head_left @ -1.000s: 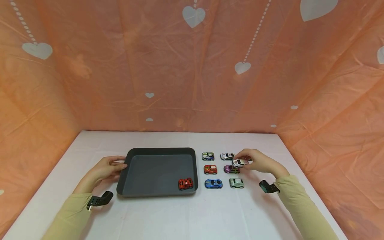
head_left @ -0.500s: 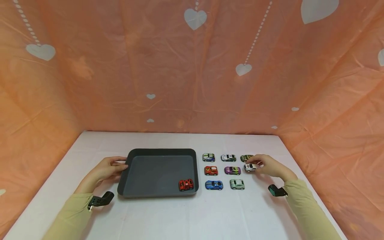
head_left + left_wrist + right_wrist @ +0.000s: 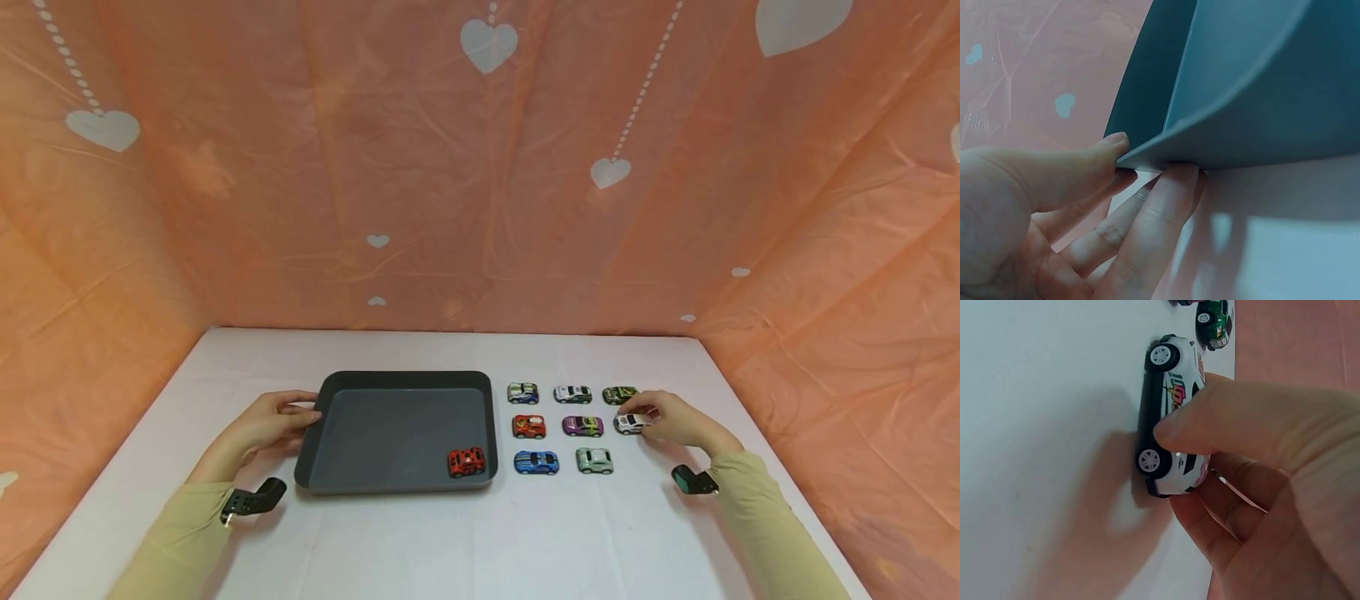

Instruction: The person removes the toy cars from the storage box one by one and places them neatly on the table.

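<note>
My left hand (image 3: 266, 425) pinches the left rim of a dark grey tray (image 3: 360, 442); in the left wrist view the thumb lies over the edge with fingers beneath. Inside the tray, at its front right corner, is a red toy car (image 3: 467, 462). Right of the tray, my right hand (image 3: 678, 419) pinches a white toy car (image 3: 1175, 412) by its sides, at or just above the table. To its left sits a purple toy car (image 3: 582, 426), and behind it a camouflage toy car (image 3: 619, 395), partly covered by my fingers.
Between tray and right hand more toy cars stand in rows: a multicoloured one (image 3: 522, 393), a white-and-black one (image 3: 572, 394), an orange-red one (image 3: 528, 427), a blue one (image 3: 536, 462) and a pale green one (image 3: 595, 461). Orange cloth (image 3: 420, 192) encloses the white table (image 3: 450, 542).
My right hand has carried the white car rightward from over the purple car to a place beside it, uncovering the camouflage car. The left hand stays on the tray.
</note>
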Demonstrator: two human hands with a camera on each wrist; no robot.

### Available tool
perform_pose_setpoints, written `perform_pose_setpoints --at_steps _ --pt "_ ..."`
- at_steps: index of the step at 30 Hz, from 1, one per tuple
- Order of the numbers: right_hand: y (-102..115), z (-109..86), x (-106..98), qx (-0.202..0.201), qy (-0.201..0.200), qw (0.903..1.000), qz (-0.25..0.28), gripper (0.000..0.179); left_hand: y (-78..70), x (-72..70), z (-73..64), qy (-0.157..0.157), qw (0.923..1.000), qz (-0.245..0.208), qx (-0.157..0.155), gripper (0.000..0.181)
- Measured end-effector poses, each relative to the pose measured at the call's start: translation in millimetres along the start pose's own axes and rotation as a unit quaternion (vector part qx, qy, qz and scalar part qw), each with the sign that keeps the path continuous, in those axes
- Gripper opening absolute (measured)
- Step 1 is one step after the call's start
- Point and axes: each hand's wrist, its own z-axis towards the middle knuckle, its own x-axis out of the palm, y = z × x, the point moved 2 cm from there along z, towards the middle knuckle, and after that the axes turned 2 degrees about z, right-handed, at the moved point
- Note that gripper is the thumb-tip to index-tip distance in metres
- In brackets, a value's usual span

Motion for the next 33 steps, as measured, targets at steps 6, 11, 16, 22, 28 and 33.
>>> perform_pose_setpoints --at_steps 6,11,16,22,28,33 --pt "0 -0.3 1 -0.005 -0.01 0.9999 -0.006 0.037 -1.0 0.2 -0.8 0.0 1.0 0.001 -0.003 0.055" --pt "-2 -0.3 2 0.004 -0.009 0.9999 -0.002 0.038 -1.3 0.3 -1.5 -0.002 1.0 0.001 0.0 0.054" --pt "1 -1.8 -1 -0.016 -0.013 0.9997 0.012 0.04 -0.9 0.4 -1.6 -0.004 1.0 0.006 0.003 0.054" --pt "21 1.7 -4 -0.04 -0.029 0.9987 0.011 0.039 -1.2 0.1 -2.6 0.0 1.0 0.008 -0.003 0.055" --pt "52 14.8 -1 -0.058 -0.039 0.997 0.032 0.045 -1.3 -1.0 -1.4 -0.003 0.9999 0.013 0.003 0.055" --pt "78 24.8 6 -0.087 -0.029 0.9935 0.067 0.046 -0.8 -0.5 -0.2 -0.001 1.0 0.009 0.002 0.056"
